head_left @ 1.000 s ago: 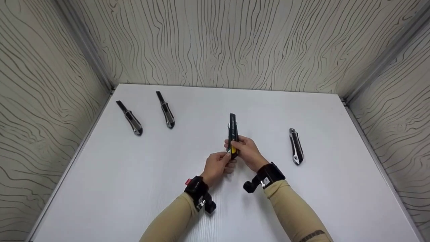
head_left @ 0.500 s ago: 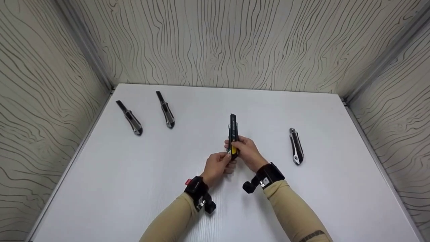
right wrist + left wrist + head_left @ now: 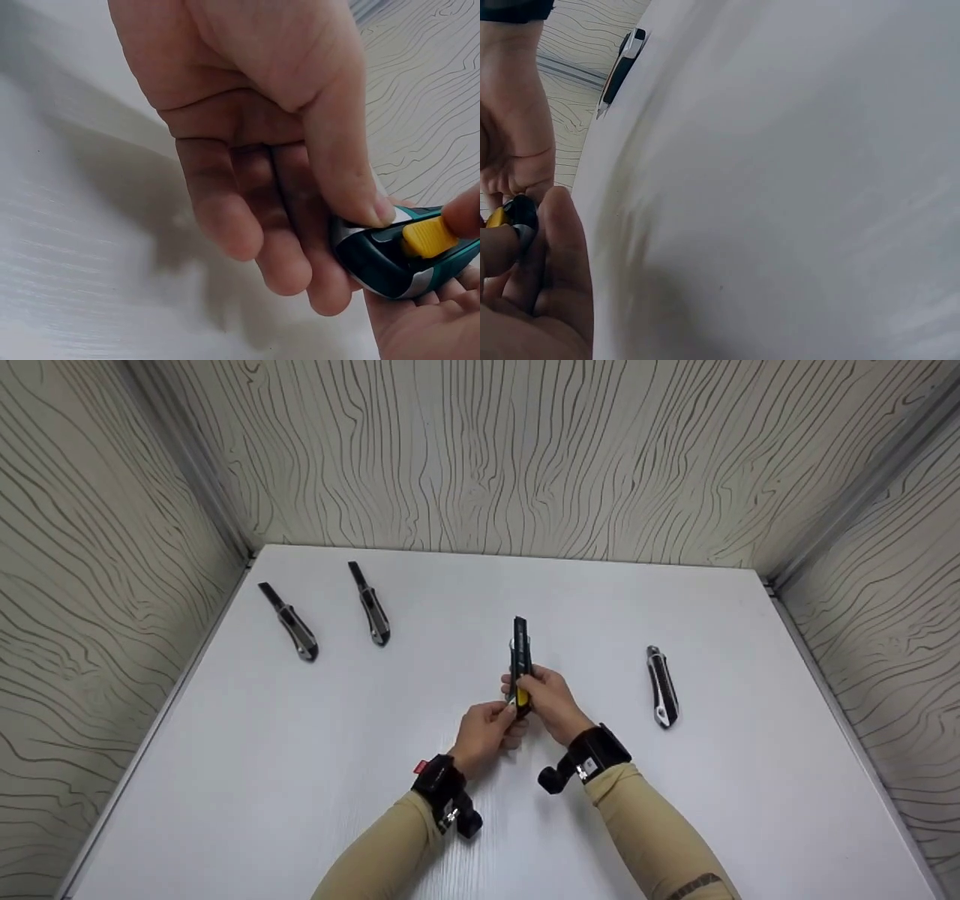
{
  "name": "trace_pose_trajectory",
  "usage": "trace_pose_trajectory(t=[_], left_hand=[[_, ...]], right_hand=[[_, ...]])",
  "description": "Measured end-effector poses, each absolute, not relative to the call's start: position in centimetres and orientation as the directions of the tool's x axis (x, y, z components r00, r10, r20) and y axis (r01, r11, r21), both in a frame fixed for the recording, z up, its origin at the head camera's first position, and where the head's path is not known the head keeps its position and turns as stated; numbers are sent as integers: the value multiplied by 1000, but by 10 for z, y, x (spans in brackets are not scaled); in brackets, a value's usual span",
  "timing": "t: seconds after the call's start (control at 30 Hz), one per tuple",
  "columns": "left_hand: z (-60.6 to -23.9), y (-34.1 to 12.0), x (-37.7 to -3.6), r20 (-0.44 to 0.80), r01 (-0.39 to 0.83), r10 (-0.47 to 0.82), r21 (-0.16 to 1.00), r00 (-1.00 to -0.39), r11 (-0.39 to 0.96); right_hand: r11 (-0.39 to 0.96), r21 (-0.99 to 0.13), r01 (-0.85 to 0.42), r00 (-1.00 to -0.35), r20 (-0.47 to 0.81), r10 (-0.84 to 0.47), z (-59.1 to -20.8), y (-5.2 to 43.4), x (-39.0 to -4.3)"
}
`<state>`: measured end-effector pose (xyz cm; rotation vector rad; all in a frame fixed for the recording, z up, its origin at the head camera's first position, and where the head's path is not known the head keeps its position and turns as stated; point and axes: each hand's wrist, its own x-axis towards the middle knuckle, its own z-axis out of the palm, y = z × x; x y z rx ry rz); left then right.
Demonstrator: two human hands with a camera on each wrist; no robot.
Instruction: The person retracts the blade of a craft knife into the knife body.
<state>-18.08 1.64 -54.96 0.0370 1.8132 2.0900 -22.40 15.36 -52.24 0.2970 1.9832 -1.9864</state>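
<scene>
Both hands hold one utility knife [image 3: 520, 654] above the middle of the white table, its dark blade pointing away. My right hand [image 3: 553, 699] grips the handle, its thumb resting on the yellow slider [image 3: 429, 237]. With thumb and fingers, my left hand [image 3: 484, 731] pinches the rear end of the same handle. In the right wrist view the handle's end looks dark green, black and silver. The rest of the knife runs out of that view.
Two utility knives, one [image 3: 298, 632] at the far left and another [image 3: 373, 615] beside it, lie with dark blades out. To the right lies a further utility knife [image 3: 662, 690] without visible blade. Patterned walls [image 3: 480, 457] enclose the table [image 3: 285, 780].
The knife's tip has sunk slightly in the head view, towards the person. The right wrist has shifted a little to the left. Both hands keep their hold.
</scene>
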Motion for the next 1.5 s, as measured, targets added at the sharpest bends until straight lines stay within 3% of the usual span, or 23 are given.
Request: trace_pose_trajectory(t=[1.5], left_hand=[[-548, 13, -185, -222, -243, 273, 969, -936, -48]], right_hand=[[-31, -948, 316, -941, -310, -134, -525, 152, -223]])
